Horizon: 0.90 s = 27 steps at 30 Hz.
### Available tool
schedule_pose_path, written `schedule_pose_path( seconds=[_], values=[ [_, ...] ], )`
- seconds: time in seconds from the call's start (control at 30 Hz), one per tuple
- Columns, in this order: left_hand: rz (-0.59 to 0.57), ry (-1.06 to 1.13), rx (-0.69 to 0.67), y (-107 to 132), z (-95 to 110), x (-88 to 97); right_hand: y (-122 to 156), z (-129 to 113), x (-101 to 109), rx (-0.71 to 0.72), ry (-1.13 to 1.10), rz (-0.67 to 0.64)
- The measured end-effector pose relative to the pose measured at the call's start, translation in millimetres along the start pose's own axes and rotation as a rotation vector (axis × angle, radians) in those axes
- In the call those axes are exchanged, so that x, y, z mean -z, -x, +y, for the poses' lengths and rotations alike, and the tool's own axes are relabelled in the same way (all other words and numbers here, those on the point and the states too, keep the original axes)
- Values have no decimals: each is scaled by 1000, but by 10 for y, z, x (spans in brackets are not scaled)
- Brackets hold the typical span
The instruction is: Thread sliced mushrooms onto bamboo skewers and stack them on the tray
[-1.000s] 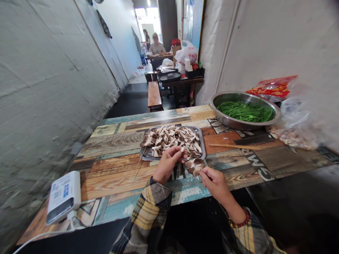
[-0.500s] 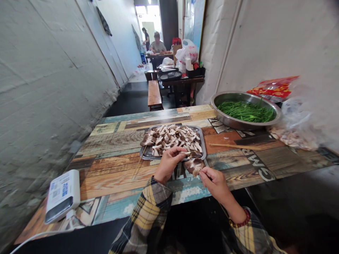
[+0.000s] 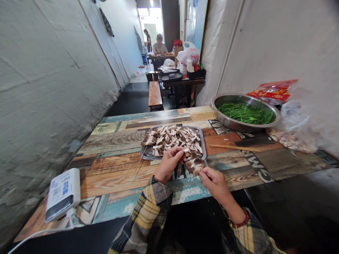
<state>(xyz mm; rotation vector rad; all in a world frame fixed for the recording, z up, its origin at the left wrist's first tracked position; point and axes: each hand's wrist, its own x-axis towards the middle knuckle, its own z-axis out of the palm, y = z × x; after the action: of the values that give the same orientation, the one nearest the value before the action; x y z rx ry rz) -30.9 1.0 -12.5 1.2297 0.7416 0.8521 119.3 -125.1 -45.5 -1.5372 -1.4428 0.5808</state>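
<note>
My left hand (image 3: 172,161) pinches a pale mushroom piece (image 3: 186,151) over the near edge of a metal tray (image 3: 204,150). Heaped in that tray are many torn grey-brown mushrooms (image 3: 174,138). Just to the right, my right hand (image 3: 213,178) is closed on a thin skewer (image 3: 222,209), whose lower end shows beneath the wrist. Brown mushroom pieces (image 3: 194,165) sit at the skewer's upper end, beside my left fingertips. Another skewer (image 3: 140,161) leans on the tray's left rim with mushroom on it.
Bare skewers (image 3: 237,147) lie right of the tray. A steel basin (image 3: 246,126) of green chives (image 3: 246,113) stands back right, beside a plastic bag (image 3: 293,134). A white device (image 3: 63,194) with a cable is at the left. Two people are in the background.
Little differs. The left hand's mushroom piece has tipped slightly, and the skewered pieces have turned a little. The camera view has shifted slightly.
</note>
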Motion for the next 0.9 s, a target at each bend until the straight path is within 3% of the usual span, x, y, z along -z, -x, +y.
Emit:
schedule_pose_path(
  seconds=[0.5,0.73,0.9],
  values=[
    [55,-78,-43,3,-11,15,7,-8,11,14,-8,9],
    [-79,5,-27,21,27,2,-9,-8,-4,54,68,-4],
    [-36,10,-5,32,35,-18,-8,7,-17,52,84,-5]
  ],
)
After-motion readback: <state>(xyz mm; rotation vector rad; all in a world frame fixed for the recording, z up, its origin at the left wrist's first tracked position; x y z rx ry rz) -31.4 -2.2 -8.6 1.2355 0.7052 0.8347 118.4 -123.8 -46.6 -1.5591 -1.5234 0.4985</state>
